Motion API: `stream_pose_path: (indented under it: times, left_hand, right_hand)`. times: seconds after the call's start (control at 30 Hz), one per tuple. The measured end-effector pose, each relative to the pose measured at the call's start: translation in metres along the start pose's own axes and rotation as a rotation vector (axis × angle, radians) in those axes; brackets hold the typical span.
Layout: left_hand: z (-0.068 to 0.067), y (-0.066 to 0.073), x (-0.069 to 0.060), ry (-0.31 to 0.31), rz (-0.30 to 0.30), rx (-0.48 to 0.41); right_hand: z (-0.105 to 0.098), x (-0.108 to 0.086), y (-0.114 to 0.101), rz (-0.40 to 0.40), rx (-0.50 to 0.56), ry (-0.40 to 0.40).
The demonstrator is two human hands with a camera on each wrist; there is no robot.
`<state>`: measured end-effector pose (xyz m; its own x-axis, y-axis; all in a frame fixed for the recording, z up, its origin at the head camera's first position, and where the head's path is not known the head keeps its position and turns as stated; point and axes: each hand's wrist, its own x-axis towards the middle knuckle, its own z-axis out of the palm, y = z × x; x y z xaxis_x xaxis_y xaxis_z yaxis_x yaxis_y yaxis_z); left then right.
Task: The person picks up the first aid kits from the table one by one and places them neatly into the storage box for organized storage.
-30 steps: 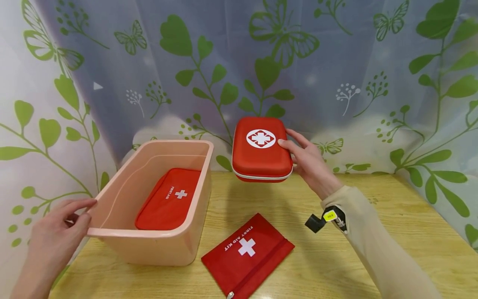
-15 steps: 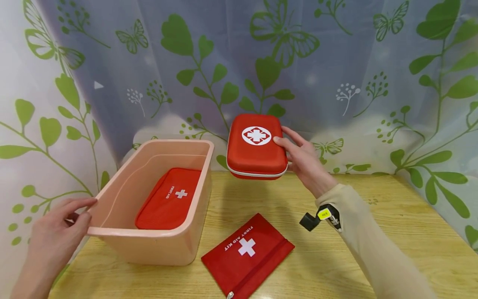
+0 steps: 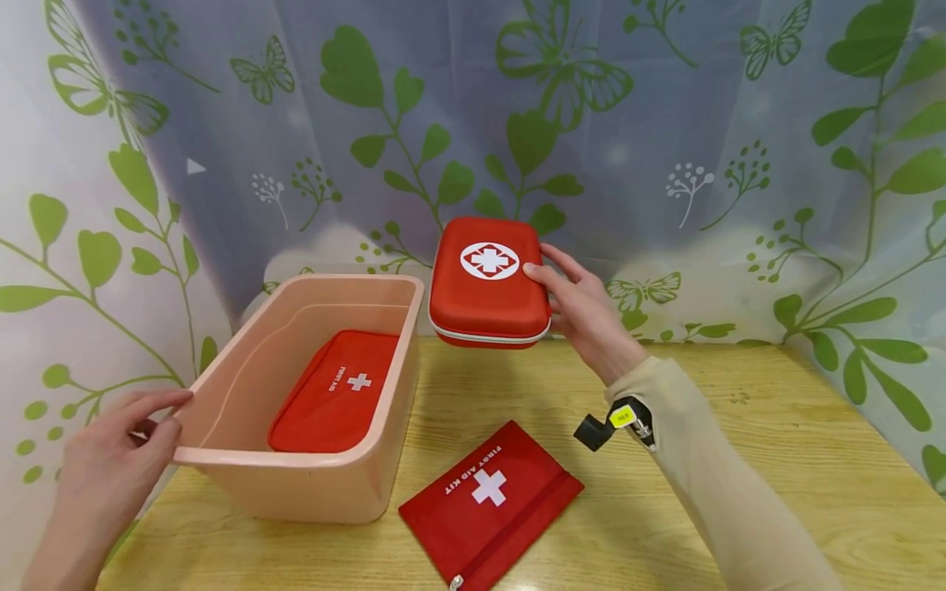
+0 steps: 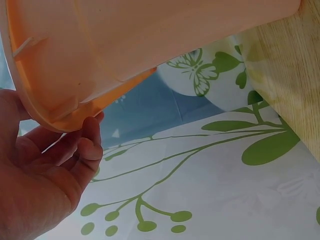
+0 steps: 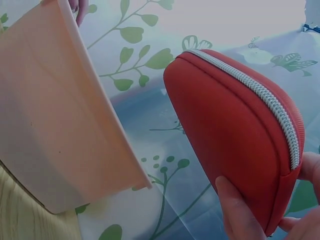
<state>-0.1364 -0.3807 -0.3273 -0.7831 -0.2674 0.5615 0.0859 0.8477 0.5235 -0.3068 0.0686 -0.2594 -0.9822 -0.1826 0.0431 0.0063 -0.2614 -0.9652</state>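
A red hard-shell first aid case (image 3: 484,304) with a white cross emblem is held up off the table by my right hand (image 3: 584,316), thumb on top and fingers at its right side. Its white zipper (image 5: 260,95) runs along the edge in the right wrist view. My left hand (image 3: 114,451) pinches the near left corner of the pink plastic bin (image 3: 399,386); the left wrist view shows the fingers (image 4: 90,145) curled under the rim. Inside the bin lies a red first aid pouch (image 3: 325,419). The held case is right of the bin, apart from it.
On the wooden table (image 3: 665,525), a flat red zip pouch (image 3: 473,468) marked with a white cross lies right of the bin, near the front. A curtain (image 3: 665,123) with leaf and butterfly prints hangs behind. A small camera (image 3: 594,432) is strapped on the right wrist.
My right hand has carried the red case left and slightly up, closer to the bin. The left hand, the bin and both pouches stay where they were.
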Motion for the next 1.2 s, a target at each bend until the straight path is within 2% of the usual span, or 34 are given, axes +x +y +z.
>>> stream_pose_path:
  times: [0.43, 1.2]
  left_hand:
    - [0.000, 0.002, 0.000, 0.027, 0.007, -0.032]
    - [0.001, 0.002, -0.001, 0.023, -0.001, -0.033]
  right_hand:
    - [0.010, 0.004, 0.004, 0.019, 0.015, -0.002]
    - [0.031, 0.013, 0.011, 0.036, 0.016, 0.006]
